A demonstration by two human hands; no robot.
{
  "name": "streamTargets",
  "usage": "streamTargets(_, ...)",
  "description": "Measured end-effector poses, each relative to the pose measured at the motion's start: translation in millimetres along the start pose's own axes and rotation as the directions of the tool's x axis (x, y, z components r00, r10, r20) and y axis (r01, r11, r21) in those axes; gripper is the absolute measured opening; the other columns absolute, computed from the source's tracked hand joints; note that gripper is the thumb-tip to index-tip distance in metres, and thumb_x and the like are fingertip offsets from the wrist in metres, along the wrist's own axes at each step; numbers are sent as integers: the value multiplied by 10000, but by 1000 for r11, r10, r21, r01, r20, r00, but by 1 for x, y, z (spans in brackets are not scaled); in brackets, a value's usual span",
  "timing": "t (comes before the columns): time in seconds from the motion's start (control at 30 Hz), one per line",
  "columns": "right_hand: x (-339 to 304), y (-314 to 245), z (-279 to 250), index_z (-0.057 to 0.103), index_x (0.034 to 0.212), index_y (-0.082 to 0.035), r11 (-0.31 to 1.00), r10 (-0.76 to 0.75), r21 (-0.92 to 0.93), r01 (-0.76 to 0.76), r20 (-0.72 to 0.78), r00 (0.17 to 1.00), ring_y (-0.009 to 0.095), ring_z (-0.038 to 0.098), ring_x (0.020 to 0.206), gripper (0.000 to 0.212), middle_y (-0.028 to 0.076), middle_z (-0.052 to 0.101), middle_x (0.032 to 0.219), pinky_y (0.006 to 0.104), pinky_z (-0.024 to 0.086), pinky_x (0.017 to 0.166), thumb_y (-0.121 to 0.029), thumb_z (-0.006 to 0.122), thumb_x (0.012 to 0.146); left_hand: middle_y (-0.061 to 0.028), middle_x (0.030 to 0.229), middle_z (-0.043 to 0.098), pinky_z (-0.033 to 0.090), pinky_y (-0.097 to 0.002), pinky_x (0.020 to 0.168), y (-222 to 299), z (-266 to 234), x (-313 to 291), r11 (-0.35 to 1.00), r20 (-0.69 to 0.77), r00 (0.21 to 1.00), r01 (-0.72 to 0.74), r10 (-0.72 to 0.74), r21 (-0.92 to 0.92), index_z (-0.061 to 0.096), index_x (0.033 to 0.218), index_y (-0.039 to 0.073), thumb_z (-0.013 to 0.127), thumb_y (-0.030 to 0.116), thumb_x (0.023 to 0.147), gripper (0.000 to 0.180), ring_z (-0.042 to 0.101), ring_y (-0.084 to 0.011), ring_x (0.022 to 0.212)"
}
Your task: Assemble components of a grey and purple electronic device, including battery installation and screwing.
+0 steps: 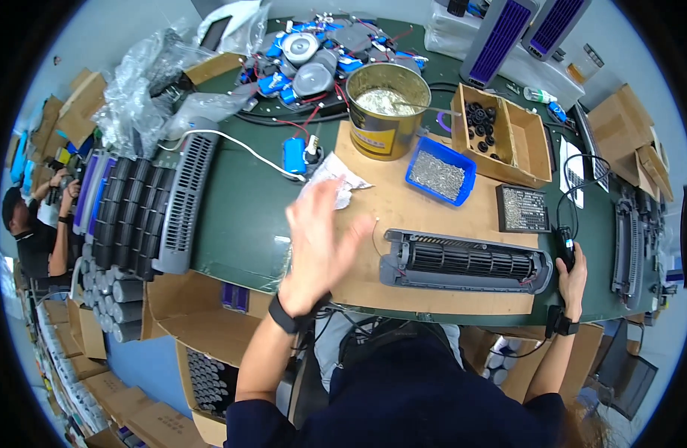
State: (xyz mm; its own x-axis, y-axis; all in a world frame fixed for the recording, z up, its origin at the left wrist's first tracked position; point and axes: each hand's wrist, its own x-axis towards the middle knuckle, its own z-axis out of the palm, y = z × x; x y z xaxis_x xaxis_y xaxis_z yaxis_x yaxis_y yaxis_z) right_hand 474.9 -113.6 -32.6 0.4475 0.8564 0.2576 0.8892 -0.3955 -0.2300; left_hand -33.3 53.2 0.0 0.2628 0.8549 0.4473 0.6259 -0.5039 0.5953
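Note:
My left hand (314, 243) is raised over the left edge of the cardboard mat, fingers apart and nothing in them. A crumpled white paper (352, 185) lies just beyond it. At the right, my right hand (573, 282) has its fingers wrapped round a black corded electric screwdriver (565, 240). Between the two hands a grey fan housing (396, 278) lies lengthwise on the mat, its open side up. A long black ribbed fan roller (470, 260) sits inside it. Beyond the housing are a blue tray of small screws (437, 175) and a black box of screws (523, 210).
A metal tin of pale paste (381, 142) and a wooden box with black parts (482, 127) stand farther back. Motors with blue parts (314, 67) are heaped at the far side. Black rollers (131, 209) line the left. Another person (37, 231) works at far left.

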Motion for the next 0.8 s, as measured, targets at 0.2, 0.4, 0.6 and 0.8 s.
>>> streamTargets(0.2,-8,-46,-17,497,1337,-58,998,-68,2,70,-232,970,369,551,1054,571,187,551,1181,409,446,931,10,665,796,-228,1170,549,480,-454,826,-65,-16,78,838,79,957,201,-278,508,513,1285,18,823,337,672,757,625,-382,954)
streamTargets(0.4,-21,-147,-53,625,1086,12,877,-250,368,310,-203,947,306,600,1009,287,157,603,1086,348,468,890,8,669,802,-246,1188,529,538,-431,863,-125,-5,99,828,218,873,295,-437,477,567,1245,133,837,317,601,722,636,-409,971)
streamTargets(0.6,-33,-190,-32,664,965,-8,781,-361,463,420,-213,908,300,607,951,216,119,633,1015,360,467,844,-2,706,752,-244,1172,508,522,-417,866,-125,-3,110,909,296,905,186,-307,372,572,1186,115,861,246,503,753,611,-394,979)
streamTargets(0.8,-39,-223,-18,660,959,-42,727,-457,515,455,-132,880,273,576,982,217,91,609,1014,372,408,886,-61,719,751,-164,1064,519,506,-417,866,-119,-2,97,920,144,951,214,-273,329,509,1124,151,845,172,504,706,569,-350,971)
